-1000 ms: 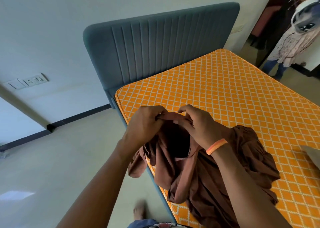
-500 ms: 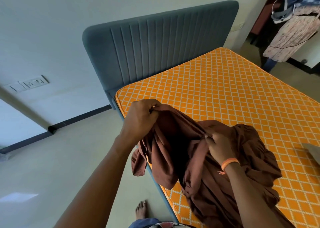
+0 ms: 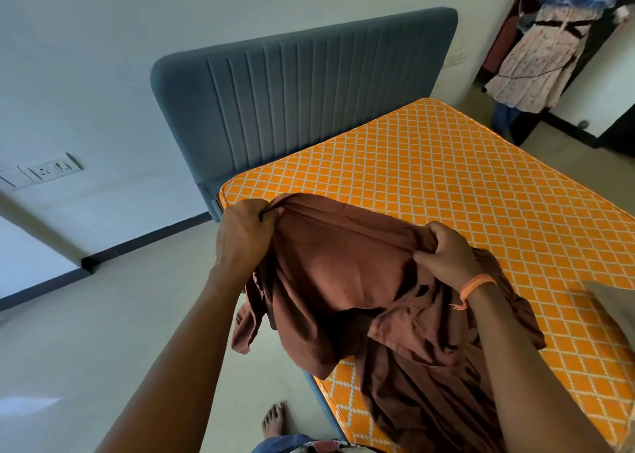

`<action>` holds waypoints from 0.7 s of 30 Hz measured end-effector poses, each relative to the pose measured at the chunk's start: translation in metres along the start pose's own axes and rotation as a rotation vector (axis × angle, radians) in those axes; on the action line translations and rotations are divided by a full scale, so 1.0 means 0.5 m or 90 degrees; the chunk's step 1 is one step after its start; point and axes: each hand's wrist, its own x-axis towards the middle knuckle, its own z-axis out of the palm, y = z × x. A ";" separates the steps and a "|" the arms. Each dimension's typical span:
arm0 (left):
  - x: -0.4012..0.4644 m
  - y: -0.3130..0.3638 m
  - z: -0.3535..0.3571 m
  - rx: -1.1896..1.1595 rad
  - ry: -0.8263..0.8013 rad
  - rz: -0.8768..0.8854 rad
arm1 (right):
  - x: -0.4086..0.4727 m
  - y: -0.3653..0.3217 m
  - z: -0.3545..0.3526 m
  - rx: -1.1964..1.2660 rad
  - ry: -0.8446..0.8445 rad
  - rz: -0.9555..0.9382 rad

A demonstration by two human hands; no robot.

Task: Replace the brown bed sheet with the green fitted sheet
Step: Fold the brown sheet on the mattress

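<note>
Left hand (image 3: 240, 236) and right hand (image 3: 446, 255) each grip the bunched brown bed sheet (image 3: 347, 281), stretched between them above the bare orange mattress (image 3: 446, 184).

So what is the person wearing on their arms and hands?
Both arms are bare, with no sleeves showing as far up as the picture reaches. The left hand wears nothing: no ring, watch or glove shows. The right hand has a thin orange wristband looped round the wrist, with a small loose end sticking out at the side.
</note>
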 end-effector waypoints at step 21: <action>-0.058 0.061 0.092 0.139 -0.181 0.062 | 0.020 -0.110 -0.018 0.613 -0.005 0.238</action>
